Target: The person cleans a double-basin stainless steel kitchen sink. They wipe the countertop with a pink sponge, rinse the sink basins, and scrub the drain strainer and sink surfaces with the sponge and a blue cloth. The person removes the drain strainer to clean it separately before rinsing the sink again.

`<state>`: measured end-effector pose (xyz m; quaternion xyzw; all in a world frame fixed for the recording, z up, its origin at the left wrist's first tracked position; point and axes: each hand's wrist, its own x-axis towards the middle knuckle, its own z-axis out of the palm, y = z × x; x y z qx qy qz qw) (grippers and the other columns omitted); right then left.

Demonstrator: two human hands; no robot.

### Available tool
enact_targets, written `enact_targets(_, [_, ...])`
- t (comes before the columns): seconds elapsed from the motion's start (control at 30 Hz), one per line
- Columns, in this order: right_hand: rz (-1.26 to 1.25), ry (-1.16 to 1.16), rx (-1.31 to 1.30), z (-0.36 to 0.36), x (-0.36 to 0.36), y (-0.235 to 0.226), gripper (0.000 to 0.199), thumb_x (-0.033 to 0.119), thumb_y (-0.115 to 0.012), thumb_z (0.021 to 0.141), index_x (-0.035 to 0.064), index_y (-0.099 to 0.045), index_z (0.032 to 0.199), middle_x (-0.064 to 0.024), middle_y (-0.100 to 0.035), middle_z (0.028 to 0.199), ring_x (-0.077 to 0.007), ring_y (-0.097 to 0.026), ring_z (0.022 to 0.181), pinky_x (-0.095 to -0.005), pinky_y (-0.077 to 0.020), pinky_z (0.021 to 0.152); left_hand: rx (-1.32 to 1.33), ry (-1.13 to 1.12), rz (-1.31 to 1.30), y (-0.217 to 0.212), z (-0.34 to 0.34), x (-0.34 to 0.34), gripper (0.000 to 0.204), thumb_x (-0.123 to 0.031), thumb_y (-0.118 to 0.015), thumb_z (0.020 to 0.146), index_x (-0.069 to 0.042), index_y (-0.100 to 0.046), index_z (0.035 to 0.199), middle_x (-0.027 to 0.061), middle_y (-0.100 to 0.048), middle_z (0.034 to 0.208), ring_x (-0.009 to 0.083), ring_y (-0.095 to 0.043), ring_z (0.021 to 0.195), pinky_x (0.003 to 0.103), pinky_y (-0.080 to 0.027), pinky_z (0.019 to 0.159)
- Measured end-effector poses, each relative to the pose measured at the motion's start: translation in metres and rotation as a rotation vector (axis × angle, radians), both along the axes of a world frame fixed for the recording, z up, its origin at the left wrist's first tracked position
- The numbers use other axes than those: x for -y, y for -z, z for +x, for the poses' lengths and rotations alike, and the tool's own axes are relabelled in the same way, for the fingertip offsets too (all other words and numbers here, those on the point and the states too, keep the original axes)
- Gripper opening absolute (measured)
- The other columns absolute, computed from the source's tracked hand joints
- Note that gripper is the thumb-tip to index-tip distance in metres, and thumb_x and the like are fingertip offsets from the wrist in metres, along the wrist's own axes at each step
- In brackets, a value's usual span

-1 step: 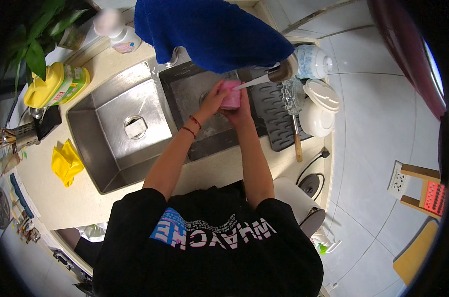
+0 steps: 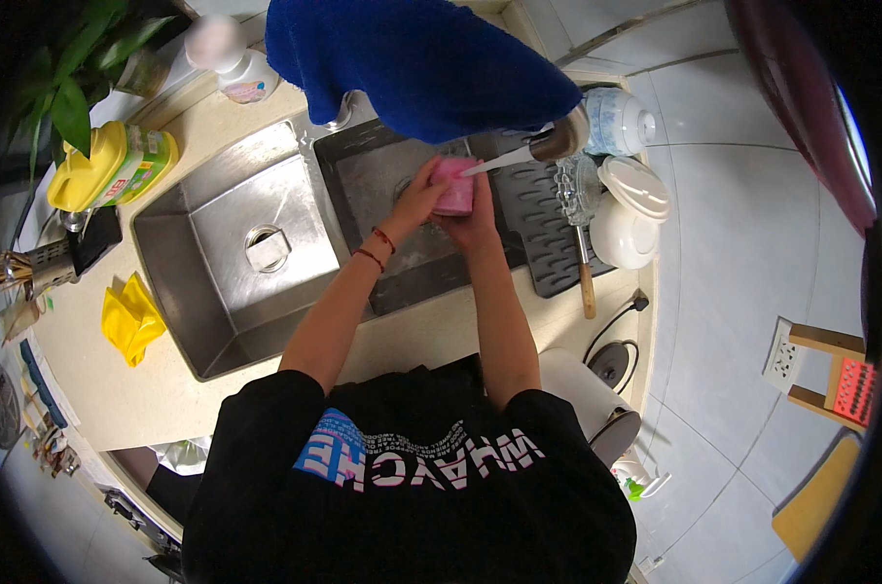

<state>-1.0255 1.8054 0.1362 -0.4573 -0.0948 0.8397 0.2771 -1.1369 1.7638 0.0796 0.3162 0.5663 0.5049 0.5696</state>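
Observation:
A small pink cup-shaped thing point(image 2: 453, 187) is held between my two hands over the right-hand sink basin point(image 2: 416, 282); its exact kind I cannot make out. My left hand point(image 2: 418, 201) grips its left side, fingers closed against it. Around its right side and underneath curls my right hand point(image 2: 472, 226), partly hidden by the pink thing. A white stream, which looks like running water point(image 2: 502, 160), slants from the faucet head point(image 2: 562, 134) to the top of the pink thing. Above hangs a blue towel point(image 2: 402, 68), hiding the rest of the faucet.
Left of my hands lies a steel basin point(image 2: 198, 263) with a drain. A yellow cloth point(image 2: 131, 321) and yellow jug point(image 2: 115, 170) are further left. To the right, a grey drying mat point(image 2: 543, 214) bears a glass piece, a wooden-handled tool point(image 2: 585, 277) and a white lidded pot point(image 2: 624, 229).

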Motion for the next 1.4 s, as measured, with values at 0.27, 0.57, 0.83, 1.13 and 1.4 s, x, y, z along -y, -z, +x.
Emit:
enact_targets(0.27, [0.281, -0.046, 0.044, -0.009, -0.007, 0.048, 0.037, 0.038, -0.058, 0.093, 0.009, -0.056, 0.117, -0.006, -0.063, 0.101, -0.0208, -0.061, 0.093, -0.035, -0.0516, 0.08, -0.414, 0.091, 0.091, -0.02, -0.001, 0.021, 0.062, -0.023, -0.049, 0.098, 0.0, -0.022, 0.148, 0.0227, -0.033, 0.147, 0.0353, -0.033, 0.137, 0.039, -0.026, 0.113])
enact_targets(0.57, [0.061, 0.013, 0.277, -0.002, -0.004, 0.037, 0.05, 0.061, -0.045, 0.091, 0.0164, -0.058, 0.11, -0.0029, -0.058, 0.085, -0.0161, -0.047, 0.064, -0.032, -0.0419, 0.058, -0.92, 0.14, 0.213, -0.045, -0.025, 0.089, 0.063, -0.025, -0.06, 0.091, -0.001, -0.033, 0.143, 0.023, -0.049, 0.133, 0.0328, -0.058, 0.11, 0.036, -0.044, 0.097])
enact_targets(0.83, [0.606, 0.032, 0.564, 0.011, 0.001, 0.03, 0.024, 0.025, -0.054, 0.092, 0.0046, -0.059, 0.102, -0.0047, -0.058, 0.088, -0.0154, -0.055, 0.08, -0.0286, -0.0438, 0.069, 0.535, 0.016, -0.431, -0.035, 0.016, 0.011, 0.085, -0.074, -0.031, 0.088, -0.017, -0.025, 0.15, 0.0128, -0.022, 0.155, 0.0349, -0.021, 0.141, 0.066, -0.029, 0.102])
enact_targets(1.13, [0.377, 0.115, 0.564, 0.034, 0.043, -0.015, 0.03, 0.028, -0.047, 0.09, 0.0077, -0.055, 0.111, -0.005, -0.058, 0.1, -0.0179, -0.055, 0.089, -0.0325, -0.0445, 0.076, 1.242, -0.167, -0.155, -0.023, 0.011, 0.01, 0.086, -0.083, -0.019, 0.082, -0.029, -0.038, 0.146, 0.0079, -0.018, 0.158, 0.033, -0.013, 0.145, 0.059, 0.0, 0.113])
enact_targets(1.4, [0.348, 0.154, 0.465, 0.045, 0.066, -0.03, 0.049, 0.028, -0.05, 0.094, -0.0003, -0.047, 0.134, -0.0105, -0.054, 0.127, -0.0215, -0.05, 0.114, -0.0303, -0.0357, 0.099, 1.199, -0.186, -0.173, -0.017, 0.027, -0.045, 0.084, -0.076, -0.016, 0.088, -0.022, -0.026, 0.151, 0.0123, -0.024, 0.155, 0.0354, -0.02, 0.142, 0.059, -0.006, 0.114])
